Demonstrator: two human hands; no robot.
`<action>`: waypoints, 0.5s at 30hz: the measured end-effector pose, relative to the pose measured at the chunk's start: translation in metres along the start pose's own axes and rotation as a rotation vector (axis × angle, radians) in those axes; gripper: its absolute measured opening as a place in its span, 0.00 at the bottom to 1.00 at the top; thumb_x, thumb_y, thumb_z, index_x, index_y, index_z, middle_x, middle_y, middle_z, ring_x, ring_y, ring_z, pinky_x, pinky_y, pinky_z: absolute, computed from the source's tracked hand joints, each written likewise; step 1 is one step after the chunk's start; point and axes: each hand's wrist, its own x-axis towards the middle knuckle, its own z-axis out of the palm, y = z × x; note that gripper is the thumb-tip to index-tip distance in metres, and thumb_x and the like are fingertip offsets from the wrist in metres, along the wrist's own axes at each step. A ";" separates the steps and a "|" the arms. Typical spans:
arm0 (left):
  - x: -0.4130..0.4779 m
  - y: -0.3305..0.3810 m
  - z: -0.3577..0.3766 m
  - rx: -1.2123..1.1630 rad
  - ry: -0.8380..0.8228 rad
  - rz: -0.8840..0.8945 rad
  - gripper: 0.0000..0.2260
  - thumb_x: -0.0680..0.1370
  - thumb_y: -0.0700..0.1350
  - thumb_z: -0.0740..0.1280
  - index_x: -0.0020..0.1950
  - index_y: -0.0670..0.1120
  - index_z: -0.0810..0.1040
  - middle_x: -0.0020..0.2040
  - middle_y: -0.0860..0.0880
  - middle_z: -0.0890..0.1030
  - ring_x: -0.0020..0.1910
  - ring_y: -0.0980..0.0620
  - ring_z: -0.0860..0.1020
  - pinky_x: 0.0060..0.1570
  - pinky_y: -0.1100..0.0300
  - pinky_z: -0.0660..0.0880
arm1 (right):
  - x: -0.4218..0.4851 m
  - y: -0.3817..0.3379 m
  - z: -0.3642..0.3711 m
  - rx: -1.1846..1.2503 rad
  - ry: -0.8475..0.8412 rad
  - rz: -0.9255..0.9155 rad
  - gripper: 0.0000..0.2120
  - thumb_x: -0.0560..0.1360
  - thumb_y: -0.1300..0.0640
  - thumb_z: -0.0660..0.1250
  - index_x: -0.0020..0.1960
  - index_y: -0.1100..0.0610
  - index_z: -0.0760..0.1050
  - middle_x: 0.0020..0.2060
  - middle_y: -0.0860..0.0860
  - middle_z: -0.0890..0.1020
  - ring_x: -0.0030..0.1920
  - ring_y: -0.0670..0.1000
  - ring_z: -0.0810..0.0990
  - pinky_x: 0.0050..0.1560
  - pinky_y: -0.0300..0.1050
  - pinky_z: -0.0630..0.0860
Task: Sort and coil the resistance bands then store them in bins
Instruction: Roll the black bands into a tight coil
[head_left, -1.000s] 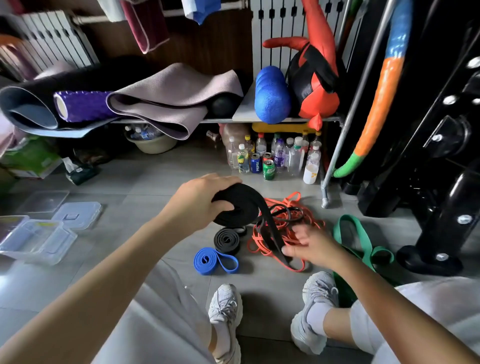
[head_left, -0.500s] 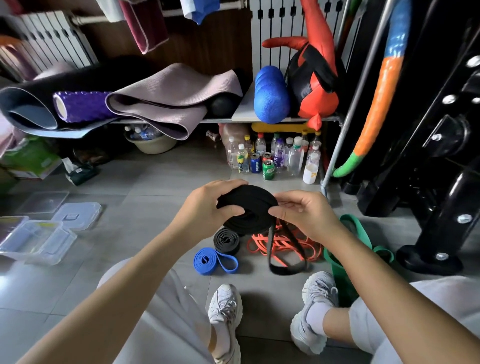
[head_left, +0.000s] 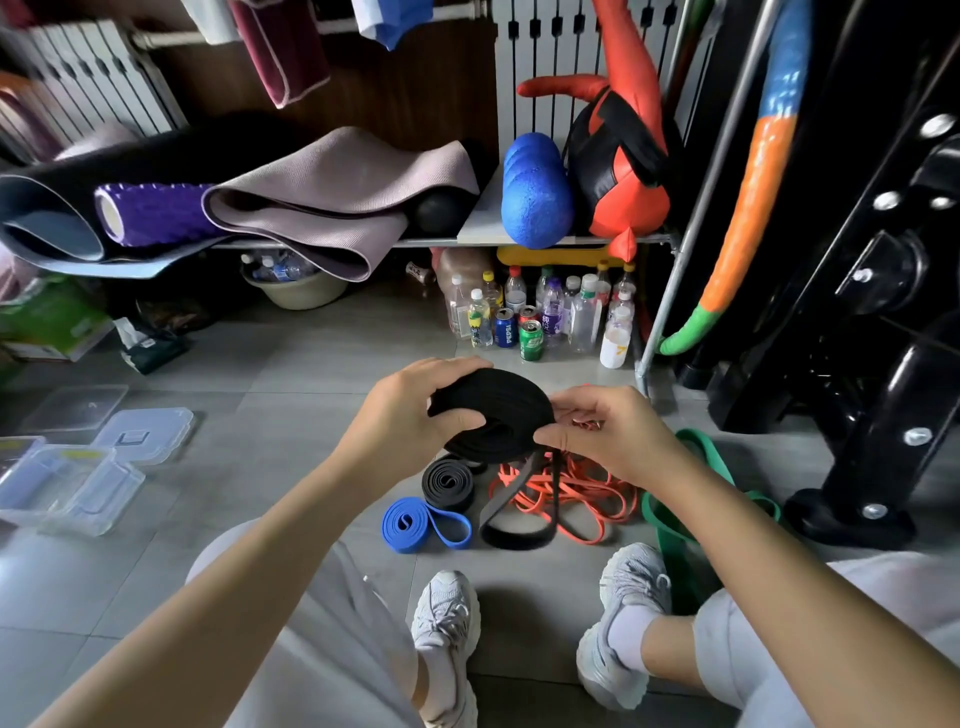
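I see the black band (head_left: 493, 415) up in the air in front of the person, above the floor (head_left: 291, 374). Most of it is wound into a fat, flat roll. The left hand (head_left: 400, 415) grips the left side of the roll, with the thumb pressed on the front and the fingers curled over the top. The right hand (head_left: 608, 436) pinches the right edge of the roll, with the thumb and fingers closed on the band. The loose end (head_left: 511, 535) of the black band hangs down from under the right hand, and its loop reaches down to the floor. Right below the hands I can see a small black roll (head_left: 448, 483) lying on the floor. A blue band (head_left: 415, 525) lies just beside it, partly rolled, with one loop sticking out. To the right of them is a messy pile of orange bands (head_left: 592, 491), and the loose end lies over part of it. A green band (head_left: 672, 551) lies farther right, near the person's right arm. Two white shoes (head_left: 447, 618) show at the bottom. Far to the left on the floor I see clear boxes (head_left: 72, 493) and lids (head_left: 148, 434), well apart from the bands. At the back stands a group of bottles and cans (head_left: 545, 317) under a shelf (head_left: 519, 240). On the shelf lie rolled mats (head_left: 332, 192), a purple roller (head_left: 156, 213) and a blue roller (head_left: 535, 202).
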 end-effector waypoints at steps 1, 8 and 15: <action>0.000 0.000 0.001 -0.052 0.019 -0.006 0.22 0.71 0.39 0.73 0.57 0.62 0.77 0.46 0.65 0.78 0.47 0.62 0.76 0.49 0.72 0.71 | -0.001 0.002 0.003 0.068 -0.012 0.002 0.15 0.69 0.59 0.75 0.52 0.46 0.80 0.44 0.41 0.85 0.47 0.41 0.83 0.53 0.39 0.77; -0.006 -0.004 0.018 -0.542 0.161 -0.101 0.24 0.69 0.28 0.70 0.51 0.58 0.78 0.45 0.59 0.84 0.46 0.57 0.81 0.48 0.62 0.77 | -0.005 0.011 0.021 0.525 0.102 0.016 0.14 0.66 0.64 0.72 0.51 0.54 0.80 0.44 0.44 0.85 0.48 0.43 0.83 0.47 0.33 0.76; -0.005 -0.010 0.019 0.021 -0.139 -0.151 0.20 0.70 0.42 0.74 0.59 0.49 0.72 0.56 0.48 0.77 0.55 0.48 0.76 0.57 0.49 0.74 | -0.004 0.012 0.009 0.244 0.010 0.050 0.15 0.68 0.64 0.74 0.54 0.54 0.79 0.49 0.50 0.85 0.50 0.46 0.84 0.54 0.40 0.78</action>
